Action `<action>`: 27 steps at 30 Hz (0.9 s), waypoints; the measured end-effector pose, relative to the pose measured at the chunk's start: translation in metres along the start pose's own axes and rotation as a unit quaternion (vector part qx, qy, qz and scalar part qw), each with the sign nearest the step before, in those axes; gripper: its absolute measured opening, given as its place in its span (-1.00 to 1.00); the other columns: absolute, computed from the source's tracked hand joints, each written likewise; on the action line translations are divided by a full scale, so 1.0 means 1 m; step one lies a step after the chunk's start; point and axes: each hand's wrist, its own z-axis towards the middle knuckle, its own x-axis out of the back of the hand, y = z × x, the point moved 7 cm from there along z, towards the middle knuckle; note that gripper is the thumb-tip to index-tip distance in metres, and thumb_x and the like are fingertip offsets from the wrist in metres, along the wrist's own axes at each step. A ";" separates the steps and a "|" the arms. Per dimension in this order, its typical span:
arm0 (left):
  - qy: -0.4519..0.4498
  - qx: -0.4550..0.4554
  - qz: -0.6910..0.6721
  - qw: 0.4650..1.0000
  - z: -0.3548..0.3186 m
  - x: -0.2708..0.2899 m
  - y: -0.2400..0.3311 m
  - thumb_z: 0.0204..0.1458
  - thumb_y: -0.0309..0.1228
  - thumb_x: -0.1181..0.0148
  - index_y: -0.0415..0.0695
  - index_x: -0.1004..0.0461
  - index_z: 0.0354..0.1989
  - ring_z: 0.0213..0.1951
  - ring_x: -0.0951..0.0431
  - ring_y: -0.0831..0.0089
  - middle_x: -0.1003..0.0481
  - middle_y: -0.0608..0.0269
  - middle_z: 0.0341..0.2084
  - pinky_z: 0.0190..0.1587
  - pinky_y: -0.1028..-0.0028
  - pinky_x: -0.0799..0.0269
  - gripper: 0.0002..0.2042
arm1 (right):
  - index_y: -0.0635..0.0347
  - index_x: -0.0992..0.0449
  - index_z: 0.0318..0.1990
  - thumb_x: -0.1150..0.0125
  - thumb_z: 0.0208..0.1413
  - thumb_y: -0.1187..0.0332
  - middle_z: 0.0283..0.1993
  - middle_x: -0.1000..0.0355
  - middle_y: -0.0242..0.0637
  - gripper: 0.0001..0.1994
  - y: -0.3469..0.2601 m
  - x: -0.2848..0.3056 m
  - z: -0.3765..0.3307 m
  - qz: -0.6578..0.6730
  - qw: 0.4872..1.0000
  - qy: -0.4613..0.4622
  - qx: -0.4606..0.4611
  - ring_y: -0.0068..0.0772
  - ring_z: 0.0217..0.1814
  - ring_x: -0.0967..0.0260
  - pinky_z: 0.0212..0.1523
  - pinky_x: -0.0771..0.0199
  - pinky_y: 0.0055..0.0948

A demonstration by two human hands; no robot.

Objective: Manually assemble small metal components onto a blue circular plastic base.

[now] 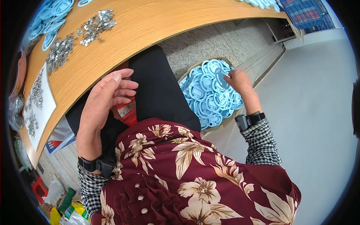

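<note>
My right hand (237,80) is over the far right part of a box, its fingers pinched on the edge of a flat, round blue plastic piece (221,80). Beneath it, a heap of similar light blue ring-shaped plastic pieces (204,95) fills the cardboard box (224,123) beside my right leg. My left hand (112,89) hovers over my lap by the table's edge, fingers slightly bent and apart, with nothing in it. Part of the left palm is turned out of sight.
The curved wooden table (150,28) runs across the far left. Small silvery metal parts (98,27) lie there in piles, some on a white sheet (44,108). More blue pieces (48,17) are heaped at its far left. Blue crates (305,15) stand far right.
</note>
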 end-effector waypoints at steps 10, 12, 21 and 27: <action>0.017 0.021 0.055 0.998 0.026 0.007 0.014 0.35 -0.13 0.07 -0.25 -0.40 0.18 -0.18 -0.53 0.53 -0.57 0.20 -0.17 -0.08 0.51 -0.46 -0.55 | 0.23 -0.64 -0.24 -0.25 0.12 0.04 -0.23 -0.57 0.07 -0.62 -0.021 -0.101 -0.020 0.061 0.989 -0.132 0.012 0.17 -0.13 -0.51 -0.08 -0.51 -0.06; 0.020 0.000 0.077 0.997 0.018 0.018 0.034 0.35 -0.21 0.04 -0.23 -0.44 0.15 -0.20 -0.54 0.55 -0.59 0.23 -0.21 -0.08 0.53 -0.47 -0.62 | 0.23 -0.63 -0.22 -0.20 0.15 0.01 -0.23 -0.56 0.06 -0.60 -0.053 -0.105 -0.004 0.153 0.964 -0.190 0.110 0.15 -0.13 -0.51 -0.10 -0.49 -0.06; 0.070 -0.098 0.322 0.939 0.047 0.055 0.134 0.28 -0.33 -0.13 -0.24 -0.52 0.03 -0.21 -0.57 0.53 -0.61 0.21 -0.22 -0.10 0.50 -0.48 -0.72 | 0.30 -0.56 -0.37 -0.13 0.28 0.33 -0.56 -0.31 -0.51 -0.76 -0.173 0.090 0.008 0.485 0.848 -0.070 0.201 -0.69 -0.50 -0.18 -0.49 -0.19 -0.55; 0.323 -0.124 0.536 0.770 0.092 0.179 0.173 0.07 -0.23 -0.30 -0.13 -0.52 0.06 0.05 -0.52 0.22 -0.51 0.02 0.03 0.08 0.26 -0.44 -0.60 | 0.33 -0.54 -0.37 -0.25 0.17 0.47 -0.58 -0.39 -0.40 -0.89 -0.255 0.167 0.034 0.504 0.781 0.113 0.351 -0.68 -0.54 -0.25 -0.48 -0.25 -0.62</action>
